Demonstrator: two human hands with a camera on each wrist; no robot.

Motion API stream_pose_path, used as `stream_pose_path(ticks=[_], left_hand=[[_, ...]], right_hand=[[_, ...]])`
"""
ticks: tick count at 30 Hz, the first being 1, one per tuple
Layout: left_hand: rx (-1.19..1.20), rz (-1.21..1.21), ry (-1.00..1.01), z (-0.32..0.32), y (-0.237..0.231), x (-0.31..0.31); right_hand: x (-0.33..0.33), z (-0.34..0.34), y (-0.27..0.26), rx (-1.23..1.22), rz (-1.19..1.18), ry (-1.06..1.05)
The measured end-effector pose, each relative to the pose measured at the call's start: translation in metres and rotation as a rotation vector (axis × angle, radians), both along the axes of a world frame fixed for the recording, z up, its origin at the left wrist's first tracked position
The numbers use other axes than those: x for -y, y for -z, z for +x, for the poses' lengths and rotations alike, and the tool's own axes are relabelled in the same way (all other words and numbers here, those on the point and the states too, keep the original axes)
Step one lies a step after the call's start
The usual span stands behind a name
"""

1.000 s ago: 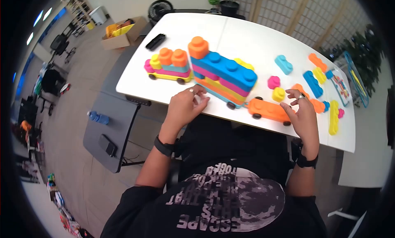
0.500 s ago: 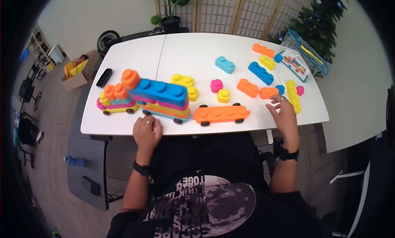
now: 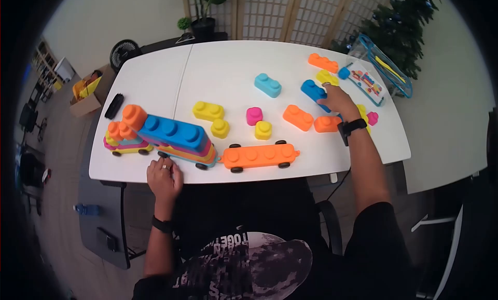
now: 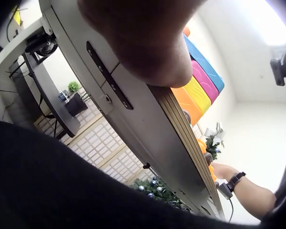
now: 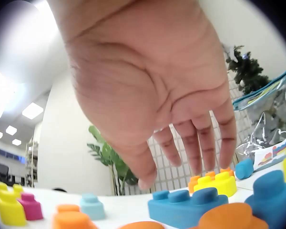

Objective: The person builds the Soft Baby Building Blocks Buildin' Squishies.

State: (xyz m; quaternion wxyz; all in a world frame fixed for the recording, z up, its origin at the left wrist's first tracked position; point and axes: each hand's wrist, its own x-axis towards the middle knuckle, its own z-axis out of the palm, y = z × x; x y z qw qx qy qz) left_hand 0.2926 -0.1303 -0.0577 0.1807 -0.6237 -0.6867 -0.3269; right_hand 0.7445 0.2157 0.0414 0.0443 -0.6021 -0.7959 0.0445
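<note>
My right hand (image 3: 338,100) reaches over the long blue block (image 3: 311,88) on the right side of the table. In the right wrist view its fingers hang spread and fairly straight above that block (image 5: 181,209) and the yellow block (image 5: 219,183), with nothing between them. My left hand (image 3: 165,178) rests at the table's near edge, loosely curled, beside the wheels of a tall wheeled stack of blocks (image 3: 174,134). Hooked to that stack is an orange wheeled base (image 3: 259,155). A smaller block car (image 3: 127,144) stands at the stack's left.
Loose blocks dot the white table (image 3: 228,66): light blue (image 3: 267,85), pink (image 3: 254,116), yellow (image 3: 208,110) and orange (image 3: 298,117) among them. A picture card (image 3: 365,82) and a clear bag (image 3: 386,66) sit at the far right. A black case (image 3: 114,106) lies at the left.
My right hand has moved from beside the orange wheeled base to over the long blue block farther back. The left hand stays by the stack. The head view has shifted.
</note>
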Motion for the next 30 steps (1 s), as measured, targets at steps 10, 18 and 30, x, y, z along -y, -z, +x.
stream_pose_path(ticks=[10,18,30], left_hand=[[0.012,0.009,-0.028,0.002,-0.004,-0.001],[0.008,0.004,-0.027,0.002,-0.004,-0.001],[-0.010,0.010,-0.029,0.001,-0.001,-0.002]], right_hand=[[0.155,-0.092,-0.076,-0.285,-0.052,-0.543],[0.208,-0.119,-0.033,-0.092,-0.039,-0.764],[0.210,-0.119,-0.032,-0.239,0.039,-0.771]])
